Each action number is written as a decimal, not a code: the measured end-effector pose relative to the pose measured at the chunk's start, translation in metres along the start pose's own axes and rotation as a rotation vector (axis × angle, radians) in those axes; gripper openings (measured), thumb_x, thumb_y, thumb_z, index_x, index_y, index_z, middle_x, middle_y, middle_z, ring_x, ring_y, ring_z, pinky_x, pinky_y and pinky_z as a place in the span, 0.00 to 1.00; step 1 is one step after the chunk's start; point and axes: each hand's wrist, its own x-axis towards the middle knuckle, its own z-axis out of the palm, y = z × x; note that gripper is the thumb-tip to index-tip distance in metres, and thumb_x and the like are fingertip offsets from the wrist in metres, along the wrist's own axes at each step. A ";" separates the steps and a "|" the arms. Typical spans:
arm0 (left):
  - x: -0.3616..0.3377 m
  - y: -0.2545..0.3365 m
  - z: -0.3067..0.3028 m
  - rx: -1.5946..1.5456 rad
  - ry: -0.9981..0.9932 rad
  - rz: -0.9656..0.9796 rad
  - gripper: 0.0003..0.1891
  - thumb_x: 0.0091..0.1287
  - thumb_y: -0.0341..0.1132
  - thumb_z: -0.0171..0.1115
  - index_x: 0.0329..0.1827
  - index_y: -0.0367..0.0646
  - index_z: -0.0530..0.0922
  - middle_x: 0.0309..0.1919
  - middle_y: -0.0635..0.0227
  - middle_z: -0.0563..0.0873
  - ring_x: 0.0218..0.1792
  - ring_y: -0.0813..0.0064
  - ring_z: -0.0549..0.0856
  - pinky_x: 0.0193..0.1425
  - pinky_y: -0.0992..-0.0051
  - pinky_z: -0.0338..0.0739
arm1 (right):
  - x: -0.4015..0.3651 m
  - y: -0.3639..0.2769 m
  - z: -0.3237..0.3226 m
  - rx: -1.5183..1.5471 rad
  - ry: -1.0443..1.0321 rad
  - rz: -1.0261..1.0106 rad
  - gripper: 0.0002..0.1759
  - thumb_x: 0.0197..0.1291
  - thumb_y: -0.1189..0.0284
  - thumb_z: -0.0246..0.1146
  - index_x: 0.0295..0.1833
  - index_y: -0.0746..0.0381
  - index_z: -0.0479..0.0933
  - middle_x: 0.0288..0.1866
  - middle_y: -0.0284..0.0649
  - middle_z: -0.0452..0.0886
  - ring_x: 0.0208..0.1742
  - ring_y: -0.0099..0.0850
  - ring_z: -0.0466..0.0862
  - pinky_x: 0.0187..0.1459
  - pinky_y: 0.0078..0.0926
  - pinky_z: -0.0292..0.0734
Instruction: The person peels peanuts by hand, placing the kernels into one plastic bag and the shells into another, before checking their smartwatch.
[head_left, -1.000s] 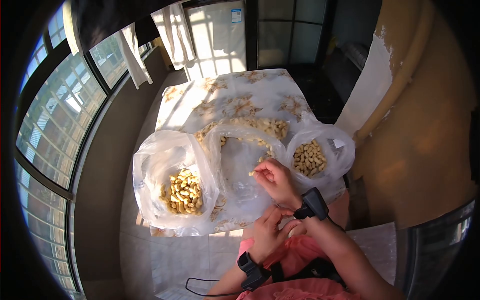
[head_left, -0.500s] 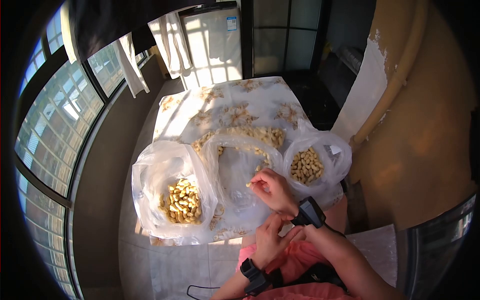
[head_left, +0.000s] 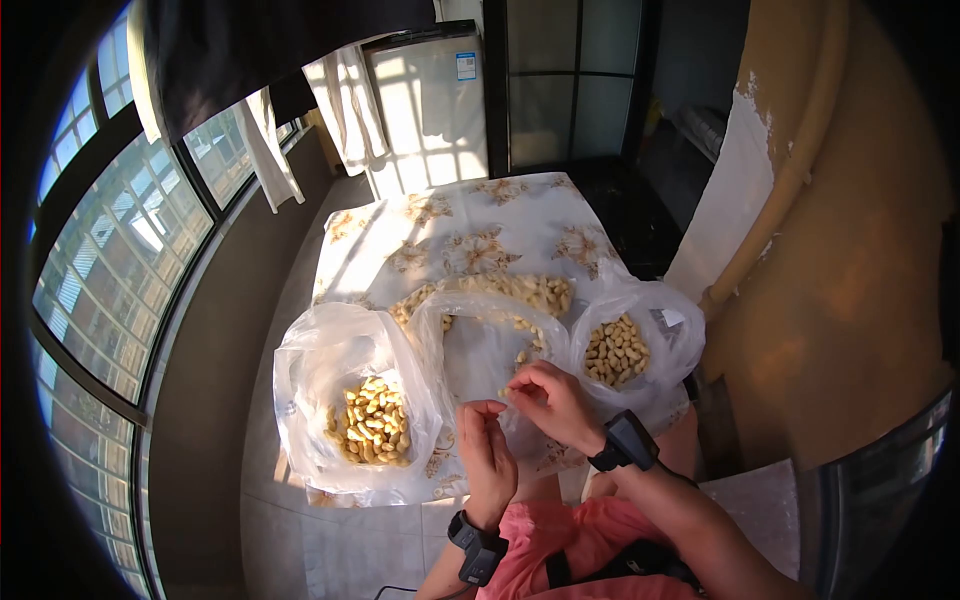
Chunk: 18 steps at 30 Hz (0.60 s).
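Left of the middle bag (head_left: 425, 340): left bag (head_left: 300, 350), thin, limp, translucent, containing pale, waisted peanuts (head_left: 375, 420). Near side of the middle bag: left hand (head_left: 487, 460), fingers narrowly spaced, grasp indeterminable; right hand (head_left: 548, 400) pinches one peanut (head_left: 505, 392), judged light, crushable, best gripped mid-shell. Right of the middle bag: crinkled right bag (head_left: 685, 345), peanuts inside.

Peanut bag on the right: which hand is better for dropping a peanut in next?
Probably the right hand: it's nearer that bag, and its fingers seem to pinch a peanut. The left hand is farther away.
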 end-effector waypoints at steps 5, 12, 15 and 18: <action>0.009 -0.005 -0.002 -0.071 -0.001 -0.096 0.17 0.64 0.11 0.46 0.53 0.35 0.72 0.44 0.59 0.78 0.35 0.67 0.82 0.40 0.73 0.76 | -0.003 0.007 0.002 0.022 0.002 -0.013 0.07 0.63 0.76 0.68 0.44 0.67 0.81 0.42 0.42 0.82 0.38 0.31 0.87 0.40 0.26 0.83; 0.028 -0.009 0.002 -0.210 -0.020 -0.222 0.05 0.79 0.27 0.54 0.53 0.38 0.72 0.33 0.70 0.80 0.26 0.85 0.77 0.29 0.82 0.72 | -0.003 0.012 0.004 0.023 0.044 -0.067 0.06 0.61 0.80 0.68 0.44 0.68 0.81 0.42 0.41 0.82 0.39 0.31 0.87 0.39 0.24 0.83; 0.030 -0.025 0.004 -0.184 -0.094 -0.210 0.05 0.80 0.30 0.54 0.47 0.38 0.77 0.31 0.75 0.78 0.25 0.87 0.74 0.29 0.83 0.69 | -0.005 0.014 0.003 0.020 0.043 -0.080 0.06 0.61 0.82 0.68 0.44 0.68 0.80 0.44 0.41 0.81 0.41 0.31 0.86 0.41 0.24 0.83; 0.027 -0.030 0.004 -0.133 -0.108 -0.284 0.07 0.77 0.30 0.57 0.44 0.37 0.81 0.33 0.61 0.84 0.32 0.69 0.82 0.39 0.70 0.76 | -0.006 0.010 0.002 0.073 0.030 -0.049 0.06 0.62 0.82 0.67 0.44 0.68 0.80 0.45 0.41 0.81 0.43 0.31 0.86 0.43 0.24 0.84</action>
